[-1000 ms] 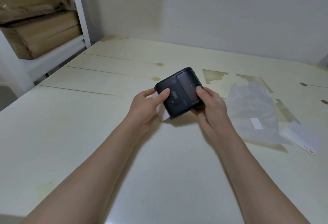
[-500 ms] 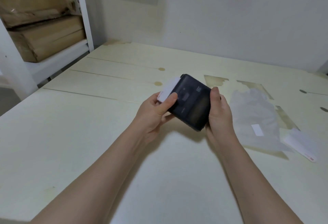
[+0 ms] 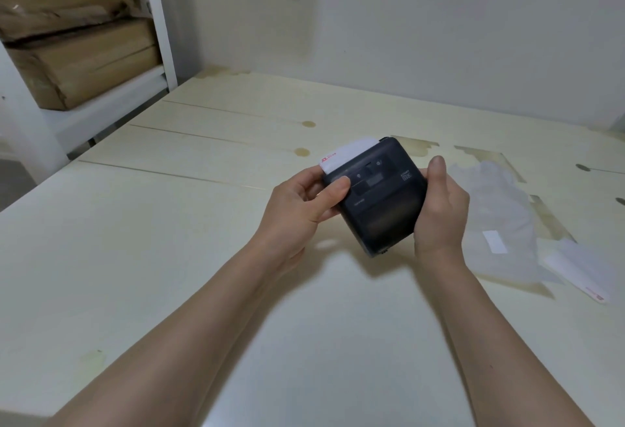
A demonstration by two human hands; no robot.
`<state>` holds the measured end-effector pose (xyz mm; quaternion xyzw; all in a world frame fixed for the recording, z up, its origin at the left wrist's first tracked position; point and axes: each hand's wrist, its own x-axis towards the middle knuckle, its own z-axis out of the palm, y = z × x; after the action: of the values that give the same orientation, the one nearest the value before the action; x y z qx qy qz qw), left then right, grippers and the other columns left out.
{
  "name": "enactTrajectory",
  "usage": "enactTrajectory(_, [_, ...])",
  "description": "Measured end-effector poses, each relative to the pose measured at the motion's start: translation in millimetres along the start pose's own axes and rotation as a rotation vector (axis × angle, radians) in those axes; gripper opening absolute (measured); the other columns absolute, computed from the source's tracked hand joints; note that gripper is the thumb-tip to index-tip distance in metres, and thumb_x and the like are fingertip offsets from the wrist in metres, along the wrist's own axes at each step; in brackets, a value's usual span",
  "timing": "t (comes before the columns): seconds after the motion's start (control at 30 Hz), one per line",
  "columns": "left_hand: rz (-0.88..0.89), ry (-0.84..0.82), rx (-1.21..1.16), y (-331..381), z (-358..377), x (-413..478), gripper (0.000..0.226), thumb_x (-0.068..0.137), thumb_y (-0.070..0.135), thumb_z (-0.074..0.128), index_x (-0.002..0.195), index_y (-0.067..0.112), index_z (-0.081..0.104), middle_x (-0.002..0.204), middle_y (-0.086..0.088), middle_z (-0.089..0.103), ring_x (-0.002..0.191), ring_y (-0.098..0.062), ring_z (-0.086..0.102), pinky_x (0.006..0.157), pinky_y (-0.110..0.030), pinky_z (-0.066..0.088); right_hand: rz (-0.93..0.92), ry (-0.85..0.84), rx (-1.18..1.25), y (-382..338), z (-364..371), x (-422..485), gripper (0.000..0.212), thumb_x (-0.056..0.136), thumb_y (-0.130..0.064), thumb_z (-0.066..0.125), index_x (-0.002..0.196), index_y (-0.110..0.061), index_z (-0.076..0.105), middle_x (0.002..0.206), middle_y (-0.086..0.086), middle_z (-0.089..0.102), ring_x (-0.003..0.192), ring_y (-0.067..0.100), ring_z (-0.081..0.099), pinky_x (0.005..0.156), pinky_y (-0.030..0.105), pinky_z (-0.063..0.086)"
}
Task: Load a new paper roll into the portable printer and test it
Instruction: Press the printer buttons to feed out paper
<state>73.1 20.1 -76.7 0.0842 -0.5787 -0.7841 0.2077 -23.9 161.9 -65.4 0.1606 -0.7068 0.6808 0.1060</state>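
Note:
I hold a black portable printer [image 3: 382, 200] a little above the pale wooden table [image 3: 169, 240], its top face with the small display turned toward me. A strip of white paper with red print [image 3: 345, 154] sticks out of its far left edge. My left hand [image 3: 301, 210] grips the printer's left side, thumb lying on the top face near the paper slot. My right hand [image 3: 439, 213] clasps the right side, thumb pointing up along the edge. The paper roll itself is hidden inside the closed body.
A crumpled clear plastic bag [image 3: 497, 223] with a white sticker lies right of the printer. A loose white label strip [image 3: 578, 271] lies at the right edge. White shelving [image 3: 159, 20] with cardboard boxes [image 3: 77, 64] stands at the far left, a wall behind the table.
The printer has been turned around in both hands: the paper strip went from the near left side to the far left edge, and the top face now points toward me.

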Motion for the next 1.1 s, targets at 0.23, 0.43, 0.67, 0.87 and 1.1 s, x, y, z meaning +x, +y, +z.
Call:
enactTrajectory(0.23, [0.051, -0.010, 0.023, 1, 2, -2, 0.025, 0.096, 0.009, 0.058, 0.120, 0.015, 0.065, 0.101, 0.007, 0.076, 0.096, -0.008, 0.071, 0.082, -0.023, 0.058, -0.052, 0.043, 0.050, -5, 1, -2, 0.050, 0.096, -0.044, 0.040, 0.055, -0.016, 0.050, 0.059, 0.001, 0.043, 0.061, 0.016, 0.039, 0.055, 0.029, 0.031])
enactTrajectory(0.43, [0.016, 0.106, 0.020, -4, -2, 6, 0.026, 0.103, 0.022, 0.048, 0.122, 0.019, 0.065, 0.114, 0.002, 0.074, 0.106, -0.013, 0.069, 0.088, -0.024, 0.055, 0.215, -0.265, 0.060, 10, 5, -1, 0.043, 0.084, -0.058, 0.059, 0.077, -0.016, 0.068, 0.083, 0.000, 0.066, 0.078, 0.015, 0.059, 0.075, 0.037, 0.048])
enactTrajectory(0.67, [-0.049, 0.203, -0.099, -7, 7, 7, 0.036, 0.107, 0.035, 0.033, 0.139, 0.026, 0.046, 0.135, 0.000, 0.062, 0.121, -0.017, 0.062, 0.102, -0.043, 0.051, 0.182, -0.369, 0.067, 13, 14, -9, 0.043, 0.091, -0.045, 0.058, 0.111, -0.010, 0.071, 0.107, 0.001, 0.075, 0.101, 0.017, 0.067, 0.089, 0.036, 0.053])
enactTrajectory(0.87, [0.003, 0.107, -0.066, -4, 1, 8, 0.035, 0.106, 0.023, 0.036, 0.140, 0.019, 0.047, 0.138, -0.008, 0.059, 0.126, -0.025, 0.057, 0.107, -0.045, 0.047, 0.120, -0.450, 0.148, 5, 10, -11, 0.030, 0.104, -0.027, 0.046, 0.099, -0.018, 0.075, 0.098, 0.000, 0.072, 0.095, 0.017, 0.061, 0.086, 0.038, 0.048])
enactTrajectory(1.1, [0.117, 0.178, -0.007, 0, 3, 2, 0.039, 0.104, 0.025, 0.044, 0.142, 0.017, 0.045, 0.129, 0.000, 0.062, 0.122, -0.016, 0.060, 0.107, -0.041, 0.047, -0.039, -0.441, 0.005, 2, 4, -13, 0.030, 0.103, -0.030, 0.043, 0.111, -0.016, 0.068, 0.099, -0.011, 0.071, 0.091, 0.001, 0.061, 0.078, 0.014, 0.046])
